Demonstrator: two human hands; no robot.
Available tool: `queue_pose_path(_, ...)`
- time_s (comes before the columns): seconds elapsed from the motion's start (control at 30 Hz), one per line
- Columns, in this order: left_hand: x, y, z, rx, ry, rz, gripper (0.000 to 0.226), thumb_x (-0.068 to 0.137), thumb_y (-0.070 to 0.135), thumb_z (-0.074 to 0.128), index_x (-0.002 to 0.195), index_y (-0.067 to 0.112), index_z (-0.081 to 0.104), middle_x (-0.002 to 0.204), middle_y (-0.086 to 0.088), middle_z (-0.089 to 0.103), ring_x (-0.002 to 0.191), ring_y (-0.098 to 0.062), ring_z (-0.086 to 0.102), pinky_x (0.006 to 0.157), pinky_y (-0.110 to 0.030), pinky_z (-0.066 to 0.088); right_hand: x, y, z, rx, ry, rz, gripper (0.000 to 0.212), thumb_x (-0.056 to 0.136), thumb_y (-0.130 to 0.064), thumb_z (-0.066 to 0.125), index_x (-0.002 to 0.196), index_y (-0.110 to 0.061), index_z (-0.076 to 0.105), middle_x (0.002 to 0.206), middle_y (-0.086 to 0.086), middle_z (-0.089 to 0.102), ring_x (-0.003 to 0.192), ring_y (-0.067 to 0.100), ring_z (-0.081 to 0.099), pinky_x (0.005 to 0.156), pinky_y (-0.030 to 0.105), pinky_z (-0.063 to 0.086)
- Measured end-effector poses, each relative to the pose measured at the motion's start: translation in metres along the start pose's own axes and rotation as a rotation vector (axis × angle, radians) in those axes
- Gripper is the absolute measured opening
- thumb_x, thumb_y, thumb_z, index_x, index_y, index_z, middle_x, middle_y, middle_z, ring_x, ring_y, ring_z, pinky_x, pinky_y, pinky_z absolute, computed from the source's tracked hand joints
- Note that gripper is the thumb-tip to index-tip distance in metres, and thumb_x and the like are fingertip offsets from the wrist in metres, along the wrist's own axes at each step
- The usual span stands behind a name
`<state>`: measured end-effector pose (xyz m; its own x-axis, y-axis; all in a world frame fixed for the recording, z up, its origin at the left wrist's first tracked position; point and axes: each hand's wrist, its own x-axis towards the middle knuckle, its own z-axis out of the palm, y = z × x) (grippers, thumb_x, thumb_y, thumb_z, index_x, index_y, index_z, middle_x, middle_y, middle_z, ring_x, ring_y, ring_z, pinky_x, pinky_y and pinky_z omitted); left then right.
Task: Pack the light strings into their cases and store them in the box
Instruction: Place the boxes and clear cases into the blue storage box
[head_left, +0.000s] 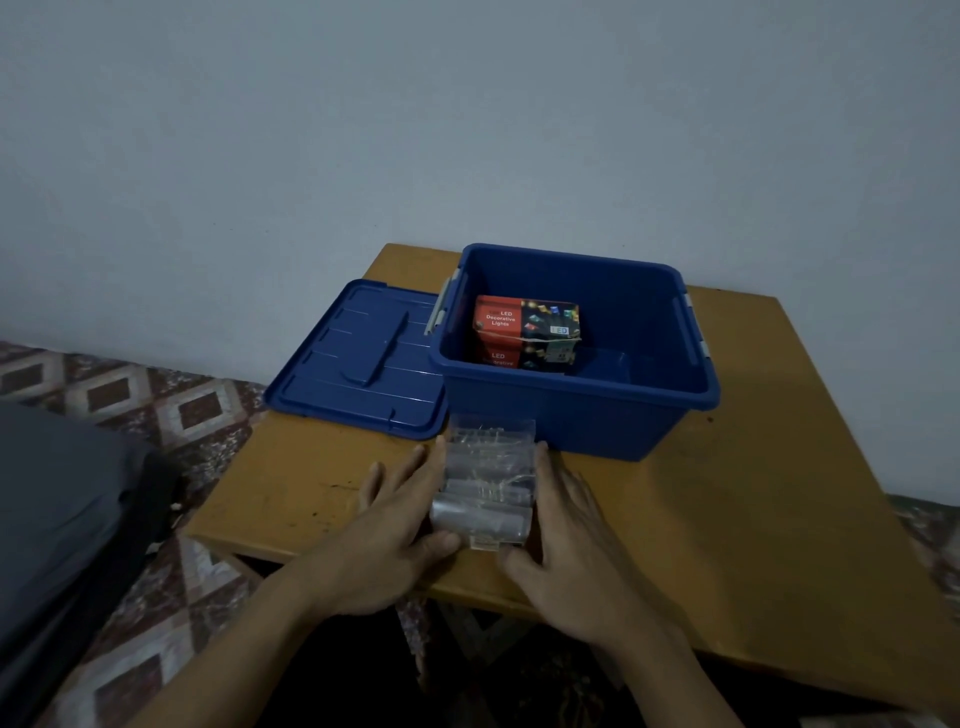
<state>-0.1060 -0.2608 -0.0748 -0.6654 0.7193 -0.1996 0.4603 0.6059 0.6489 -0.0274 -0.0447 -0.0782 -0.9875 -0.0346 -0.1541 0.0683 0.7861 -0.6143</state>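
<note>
A red-and-black carton inside the blue storage box reads "LED Decorative Lights" in white on its red top panel, with a small "LED" tag on the black photo panel; "LED" repeats on its front face.

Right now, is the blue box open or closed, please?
The box is open: its lid lies on the table beside it, and a lights carton shows inside.

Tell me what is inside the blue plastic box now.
The open blue plastic storage box holds one red-and-black cardboard carton of LED lights, toward its left side. Its near wall hides the front part of the floor.
</note>
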Motion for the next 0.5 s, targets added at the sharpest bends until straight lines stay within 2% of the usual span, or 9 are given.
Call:
queue_pose_path(0.13, -0.005, 0.004, 0.002, -0.055, 0.107, -0.006, 0.071, 0.100, 0.046, 0.049, 0.150, 0.056, -0.001, 0.158, 0.036, 0.004, 0.149, 0.008, -0.007, 0.123, -0.035, -0.013, -0.004, 0.001, -0.003, 0.076, 0.067, -0.018, 0.098, 0.091, -0.060, 0.054, 0.157, -0.041, -0.016, 0.166, -0.020, 0.008, 0.151, 0.004, 0.012, 0.122, 0.037, 0.027)
queue_pose_path(0.2, -0.010, 0.008, -0.001, -0.104, 0.141, -0.001, 0.058, 0.099, 0.047, 0.051, 0.149, 0.054, 0.023, 0.150, 0.041, 0.028, 0.146, 0.009, 0.018, 0.126, -0.040, 0.001, -0.009, -0.003, -0.008, 0.152, 0.084, -0.041, 0.088, 0.091, -0.055, 0.058, 0.156, -0.051, -0.002, 0.159, -0.025, 0.024, 0.144, -0.003, 0.026, 0.117, 0.031, 0.033)
queue_pose_path(0.23, -0.014, 0.013, -0.003, -0.157, 0.147, 0.007, 0.050, 0.099, 0.046, 0.053, 0.146, 0.051, 0.035, 0.144, 0.038, 0.042, 0.140, 0.009, 0.031, 0.125, -0.040, 0.015, -0.014, -0.007, -0.012, 0.220, 0.077, -0.040, 0.082, 0.093, -0.050, 0.061, 0.154, -0.056, 0.007, 0.153, -0.029, 0.033, 0.138, -0.008, 0.033, 0.115, 0.028, 0.035)
queue_pose_path(0.3, -0.022, 0.030, -0.010, -0.274, 0.134, 0.024, 0.039, 0.100, 0.044, 0.052, 0.138, 0.047, 0.049, 0.136, 0.033, 0.054, 0.129, 0.008, 0.046, 0.112, -0.029, 0.037, -0.022, -0.016, -0.023, 0.370, 0.044, -0.004, 0.065, 0.095, -0.044, 0.063, 0.148, -0.058, 0.026, 0.140, -0.033, 0.050, 0.127, -0.011, 0.046, 0.112, 0.029, 0.041)
queue_pose_path(0.4, -0.033, 0.064, -0.023, -0.317, 0.114, -0.066, 0.033, 0.094, 0.058, 0.040, 0.121, 0.051, 0.057, 0.121, 0.030, 0.062, 0.110, 0.012, 0.055, 0.093, -0.018, 0.046, -0.033, -0.033, -0.043, 0.456, 0.013, 0.089, 0.033, 0.098, -0.051, 0.055, 0.131, -0.050, 0.055, 0.121, -0.026, 0.066, 0.110, -0.006, 0.060, 0.103, 0.035, 0.048)
queue_pose_path(0.43, -0.035, 0.073, -0.027, -0.298, 0.117, -0.117, 0.039, 0.090, 0.066, 0.034, 0.114, 0.049, 0.059, 0.113, 0.024, 0.065, 0.103, 0.010, 0.058, 0.086, -0.018, 0.046, -0.036, -0.039, -0.049, 0.450, 0.012, 0.137, 0.030, 0.096, -0.057, 0.052, 0.123, -0.047, 0.062, 0.115, -0.022, 0.068, 0.106, -0.003, 0.062, 0.100, 0.037, 0.049)
queue_pose_path(0.5, -0.036, 0.090, -0.034, -0.244, 0.106, -0.223, 0.057, 0.081, 0.075, 0.023, 0.104, 0.041, 0.061, 0.103, 0.016, 0.066, 0.092, 0.003, 0.060, 0.076, -0.019, 0.045, -0.040, -0.050, -0.061, 0.429, 0.003, 0.244, 0.037, 0.093, -0.064, 0.047, 0.108, -0.038, 0.069, 0.105, -0.016, 0.070, 0.097, 0.003, 0.064, 0.093, 0.036, 0.050)
